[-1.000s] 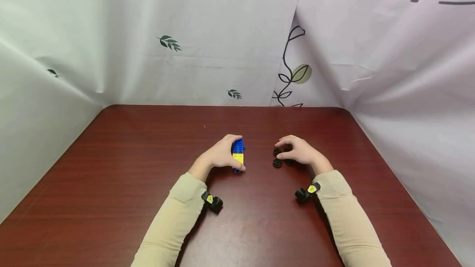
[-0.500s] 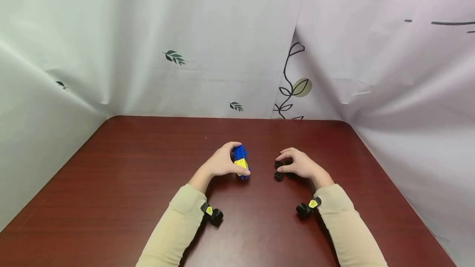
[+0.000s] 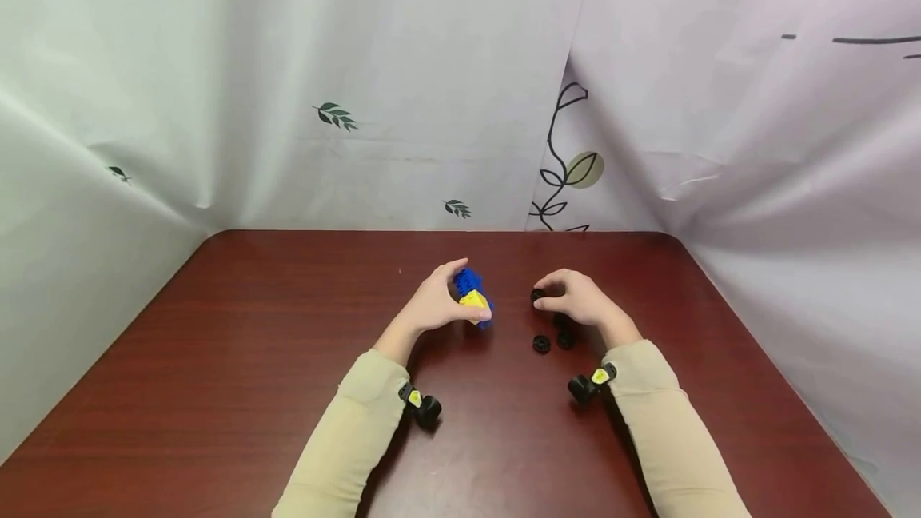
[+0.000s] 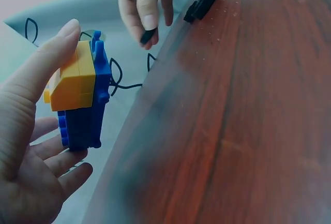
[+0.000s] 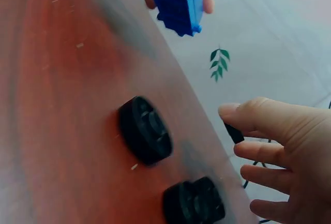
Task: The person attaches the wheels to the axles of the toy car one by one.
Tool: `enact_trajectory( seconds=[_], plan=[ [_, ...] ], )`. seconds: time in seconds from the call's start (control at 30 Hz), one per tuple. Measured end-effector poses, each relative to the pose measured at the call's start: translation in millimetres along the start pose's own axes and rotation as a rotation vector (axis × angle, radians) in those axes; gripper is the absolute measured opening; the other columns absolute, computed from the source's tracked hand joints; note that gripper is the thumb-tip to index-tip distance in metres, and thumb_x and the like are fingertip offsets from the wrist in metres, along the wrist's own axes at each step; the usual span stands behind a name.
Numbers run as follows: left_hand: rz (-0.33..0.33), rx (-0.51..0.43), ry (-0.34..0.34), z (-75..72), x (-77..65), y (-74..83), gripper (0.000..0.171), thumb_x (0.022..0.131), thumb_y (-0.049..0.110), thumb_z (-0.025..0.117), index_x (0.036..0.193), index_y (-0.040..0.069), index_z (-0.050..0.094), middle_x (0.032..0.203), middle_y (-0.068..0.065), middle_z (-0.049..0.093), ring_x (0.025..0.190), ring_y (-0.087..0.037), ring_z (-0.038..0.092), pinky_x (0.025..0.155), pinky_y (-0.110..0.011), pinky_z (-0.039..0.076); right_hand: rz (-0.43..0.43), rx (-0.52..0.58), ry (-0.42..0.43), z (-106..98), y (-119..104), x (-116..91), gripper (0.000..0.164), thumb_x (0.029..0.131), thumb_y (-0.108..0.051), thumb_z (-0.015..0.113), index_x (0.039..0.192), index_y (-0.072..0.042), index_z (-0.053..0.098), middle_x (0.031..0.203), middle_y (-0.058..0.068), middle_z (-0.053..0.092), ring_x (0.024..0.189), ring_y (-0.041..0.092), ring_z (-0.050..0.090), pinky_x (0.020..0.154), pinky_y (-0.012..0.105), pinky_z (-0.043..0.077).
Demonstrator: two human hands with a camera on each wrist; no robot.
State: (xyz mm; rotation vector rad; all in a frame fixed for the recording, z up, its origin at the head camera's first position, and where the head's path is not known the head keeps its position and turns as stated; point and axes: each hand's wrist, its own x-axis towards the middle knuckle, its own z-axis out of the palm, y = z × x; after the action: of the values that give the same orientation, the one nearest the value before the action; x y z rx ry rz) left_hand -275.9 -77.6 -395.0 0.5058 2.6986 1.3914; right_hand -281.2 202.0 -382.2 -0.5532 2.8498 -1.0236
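My left hand (image 3: 432,304) holds a toy car body (image 4: 83,87) built of blue and yellow bricks, gripped between the thumb and fingers. The car body is raised off the table and tilted, its yellow block under the thumb; small blue pegs stick out along its side. Off to the right, my right hand (image 3: 584,300) pinches a small black wheel (image 5: 234,133) between thumb and fingertips, also clear of the tabletop. Three more black wheels lie below that hand: one wheel (image 3: 541,344) on its own, and two close together (image 5: 194,203).
Both hands work over a dark red-brown wooden table (image 3: 288,390). A pale curtain (image 3: 403,86) with leaf prints hangs behind it and along both sides. A black wrist camera (image 3: 428,412) sits at the left cuff, another camera (image 3: 581,388) at the right.
My left hand has lifted the car body and tilted it. My right hand has picked up one wheel and raised it away from the others, uncovering those left on the table.
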Motion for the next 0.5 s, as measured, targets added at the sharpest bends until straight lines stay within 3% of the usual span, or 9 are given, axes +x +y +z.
enact_trajectory(
  seconds=[0.17, 0.37, 0.5],
  plan=[
    [-0.003, -0.051, -0.001, 3.6, 5.2, 0.6, 0.100, 0.067, 0.044, 0.082, 0.149, 0.021, 0.030, 0.145, -0.009, 0.037, 0.127, -0.027, 0.045, 0.102, -0.044, 0.044, 0.026, 0.024, 0.087, 1.8, -0.2, 6.5, 0.038, 0.086, -0.028, 0.069, 0.118, -0.009, 0.065, 0.120, 0.014, 0.063, 0.114, 0.030, 0.058, 0.095, 0.048, 0.047],
    [-0.013, -0.160, -0.023, 10.2, 6.2, -6.3, 0.098, 0.072, 0.033, 0.081, 0.150, 0.010, 0.026, 0.147, -0.013, 0.031, 0.131, -0.029, 0.042, 0.104, -0.043, 0.042, 0.039, 0.090, 0.110, 10.2, -2.1, 7.2, 0.041, 0.089, -0.025, 0.065, 0.126, -0.009, 0.060, 0.125, 0.014, 0.060, 0.113, 0.033, 0.060, 0.091, 0.047, 0.051],
    [-0.022, -0.168, -0.024, 12.2, 3.2, -7.0, 0.095, 0.072, 0.031, 0.081, 0.148, 0.008, 0.028, 0.144, -0.014, 0.033, 0.130, -0.029, 0.044, 0.104, -0.042, 0.042, 0.021, 0.116, 0.123, 16.2, -5.9, 5.4, 0.039, 0.090, -0.023, 0.063, 0.126, -0.008, 0.060, 0.126, 0.014, 0.060, 0.114, 0.033, 0.060, 0.092, 0.046, 0.050]
  ],
)
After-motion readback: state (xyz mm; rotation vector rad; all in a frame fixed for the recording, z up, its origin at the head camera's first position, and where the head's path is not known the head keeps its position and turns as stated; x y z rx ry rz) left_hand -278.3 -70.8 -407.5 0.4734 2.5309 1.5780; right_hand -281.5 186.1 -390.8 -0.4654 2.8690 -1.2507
